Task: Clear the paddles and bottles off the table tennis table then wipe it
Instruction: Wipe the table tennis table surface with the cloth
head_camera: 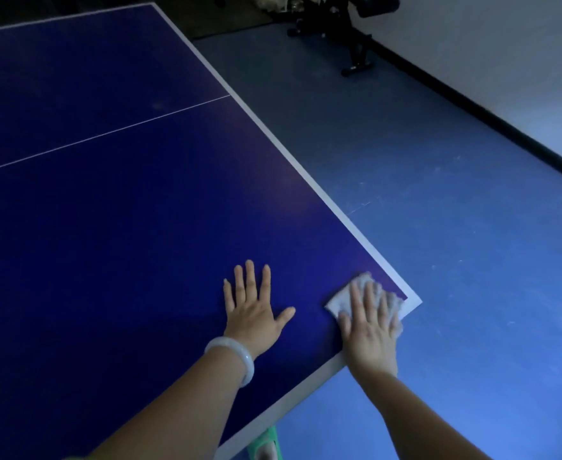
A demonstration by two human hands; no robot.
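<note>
The dark blue table tennis table with white border lines fills the left of the head view. No paddle or bottle shows on it. My right hand lies flat, fingers spread, pressing a small pale grey cloth onto the table's near right corner. My left hand rests palm down on the blue surface just left of the cloth, fingers apart, holding nothing. A pale bangle circles the left wrist.
Blue floor stretches to the right of the table. Black exercise equipment stands at the back by a white wall with a black baseboard. A green shoe shows under the table's near edge.
</note>
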